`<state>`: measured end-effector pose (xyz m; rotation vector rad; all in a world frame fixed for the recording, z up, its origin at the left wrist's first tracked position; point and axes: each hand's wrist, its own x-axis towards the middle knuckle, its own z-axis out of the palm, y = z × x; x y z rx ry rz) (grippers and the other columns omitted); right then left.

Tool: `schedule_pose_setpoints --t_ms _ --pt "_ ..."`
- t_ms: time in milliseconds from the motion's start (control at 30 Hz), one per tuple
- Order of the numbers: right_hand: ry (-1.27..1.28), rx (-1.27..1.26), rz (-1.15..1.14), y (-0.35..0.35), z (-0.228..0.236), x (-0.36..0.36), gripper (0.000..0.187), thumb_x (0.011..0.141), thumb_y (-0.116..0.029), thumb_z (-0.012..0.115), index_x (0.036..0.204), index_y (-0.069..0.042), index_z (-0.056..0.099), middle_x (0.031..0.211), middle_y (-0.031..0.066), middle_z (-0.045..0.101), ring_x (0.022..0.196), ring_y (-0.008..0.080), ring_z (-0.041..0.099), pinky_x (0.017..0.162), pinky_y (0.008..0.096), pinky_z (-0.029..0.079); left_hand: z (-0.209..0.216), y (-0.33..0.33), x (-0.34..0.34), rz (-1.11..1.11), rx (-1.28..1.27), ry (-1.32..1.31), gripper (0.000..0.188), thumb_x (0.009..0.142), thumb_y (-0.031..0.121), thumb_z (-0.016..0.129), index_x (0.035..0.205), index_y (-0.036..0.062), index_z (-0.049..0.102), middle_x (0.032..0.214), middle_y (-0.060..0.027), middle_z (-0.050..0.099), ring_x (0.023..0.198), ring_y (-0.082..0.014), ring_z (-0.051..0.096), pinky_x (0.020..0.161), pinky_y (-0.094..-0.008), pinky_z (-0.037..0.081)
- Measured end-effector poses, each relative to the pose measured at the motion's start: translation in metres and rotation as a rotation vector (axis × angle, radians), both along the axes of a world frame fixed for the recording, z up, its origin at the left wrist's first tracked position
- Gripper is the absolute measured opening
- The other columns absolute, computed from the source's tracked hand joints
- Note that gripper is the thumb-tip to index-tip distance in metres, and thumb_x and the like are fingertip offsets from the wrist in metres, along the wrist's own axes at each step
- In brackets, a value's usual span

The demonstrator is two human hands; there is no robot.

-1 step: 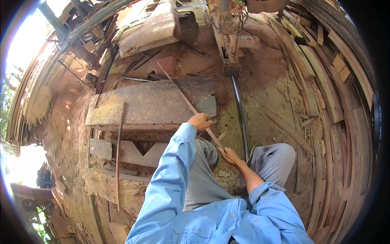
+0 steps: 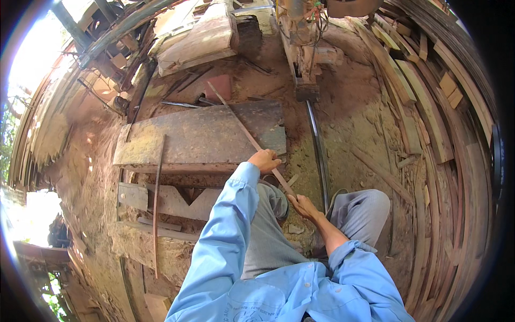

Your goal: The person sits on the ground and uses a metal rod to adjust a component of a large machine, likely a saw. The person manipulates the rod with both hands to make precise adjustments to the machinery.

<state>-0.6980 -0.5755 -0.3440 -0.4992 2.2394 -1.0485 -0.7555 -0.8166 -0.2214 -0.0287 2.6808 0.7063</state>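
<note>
A long, thin wooden strip [image 2: 241, 127] slants from near my knees up across a thick wooden slab [image 2: 198, 134], its far tip reaching past the slab's back edge. My left hand [image 2: 264, 160] is closed around the strip at about its middle, by the slab's front right corner. Lower down, my right hand [image 2: 303, 206] grips the strip's near end, between my knees. A second thin strip [image 2: 159, 206] lies across the slab's front edge, left of my left arm, and neither hand touches it.
A shiny metal rail [image 2: 317, 153] runs along the ground right of the slab, up to a rusty machine [image 2: 303, 53]. Stacked boards [image 2: 429, 115] line the right side. A large sawn log piece [image 2: 198, 45] lies at the back. More planks [image 2: 40, 123] stand at the left.
</note>
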Motion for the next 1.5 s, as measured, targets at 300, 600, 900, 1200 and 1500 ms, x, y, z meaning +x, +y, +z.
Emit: schedule_pose_setpoints --t_ms 300,600,900,1200,1500 --pt "-0.031 0.032 0.005 -0.001 0.014 -0.001 0.063 0.094 -0.051 0.045 0.095 0.01 0.06 0.09 0.0339 0.062 0.091 0.0453 0.062 0.075 0.0485 0.046 -0.007 -0.004 -0.003 -0.025 0.012 0.055 0.048 0.087 0.041 0.056 0.108 -0.0012 0.063 0.085 -0.0214 0.068 0.088 -0.0354 0.066 0.08 -0.0424 0.05" --pt "-0.018 0.05 -0.01 -0.001 0.004 -0.002 0.062 0.094 -0.051 0.045 0.094 0.009 0.061 0.088 0.033 0.063 0.09 0.0456 0.063 0.074 0.0489 0.047 -0.006 -0.003 -0.004 -0.029 0.022 0.071 0.047 0.088 0.04 0.056 0.107 -0.0021 0.063 0.082 -0.0201 0.069 0.086 -0.0348 0.067 0.079 -0.0416 0.051" --pt "-0.005 0.03 -0.004 -0.001 0.004 -0.002 0.061 0.095 -0.051 0.045 0.095 0.008 0.061 0.088 0.0328 0.063 0.089 0.0455 0.063 0.075 0.0489 0.047 -0.008 -0.005 -0.003 -0.045 -0.001 0.077 0.046 0.087 0.04 0.056 0.107 -0.0014 0.063 0.088 -0.0213 0.069 0.091 -0.0372 0.065 0.082 -0.0427 0.05" --pt "0.044 0.048 -0.007 -0.001 0.002 -0.002 0.061 0.094 -0.051 0.046 0.095 0.008 0.062 0.089 0.0342 0.062 0.091 0.0468 0.062 0.076 0.0489 0.047 -0.009 -0.006 -0.003 -0.024 0.015 0.097 0.046 0.087 0.039 0.055 0.108 -0.0015 0.063 0.089 -0.0207 0.069 0.093 -0.0375 0.065 0.083 -0.0424 0.05" --pt "0.047 0.044 -0.004 0.0 0.004 -0.002 0.06 0.094 -0.051 0.046 0.093 0.008 0.062 0.089 0.033 0.063 0.09 0.0461 0.062 0.074 0.0489 0.047 -0.003 -0.004 -0.002 -0.008 0.018 0.078 0.047 0.086 0.04 0.056 0.109 -0.0005 0.063 0.092 -0.0228 0.068 0.095 -0.038 0.065 0.084 -0.0426 0.05"
